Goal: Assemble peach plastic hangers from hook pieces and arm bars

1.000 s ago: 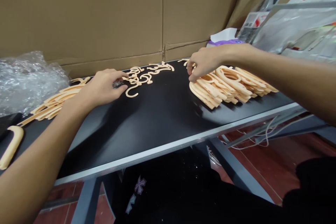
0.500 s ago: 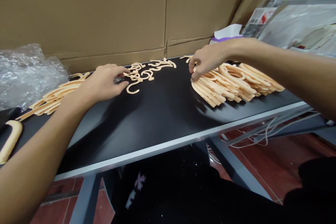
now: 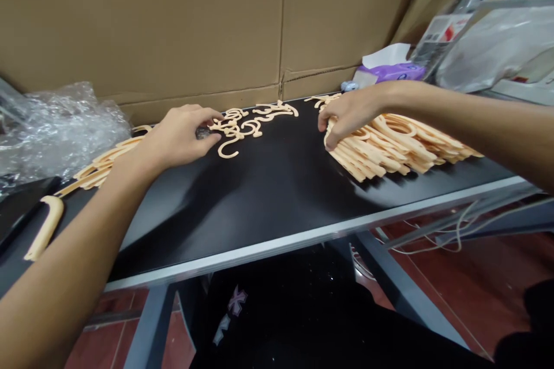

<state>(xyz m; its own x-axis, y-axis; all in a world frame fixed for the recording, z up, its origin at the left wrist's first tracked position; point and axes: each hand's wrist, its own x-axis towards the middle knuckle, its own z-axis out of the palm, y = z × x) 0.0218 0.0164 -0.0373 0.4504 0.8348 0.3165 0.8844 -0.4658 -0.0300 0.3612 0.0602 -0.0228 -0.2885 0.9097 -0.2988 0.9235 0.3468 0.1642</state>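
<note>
Pale hanger pieces (image 3: 113,153) heaped at your far left. Your left hand (image 3: 184,135): thumb and fingers parted, beside loose hooks (image 3: 232,127); no hold evident. Hooks lie scattered on black table (image 3: 268,202), apparently many left. Your right hand (image 3: 341,118): fingers curled, thumb against right-hand hanger stack (image 3: 400,144); grip, completed count: cannot tell.

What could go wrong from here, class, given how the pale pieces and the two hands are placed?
1. The stacked pieces at the right hand overlap, so pulling one might drag others toward the table's front edge.
2. The small hooks beside the left hand lie jumbled, so lifting one could bring another along.
3. The left forearm is close to a loose curved piece and might knock it.
</note>
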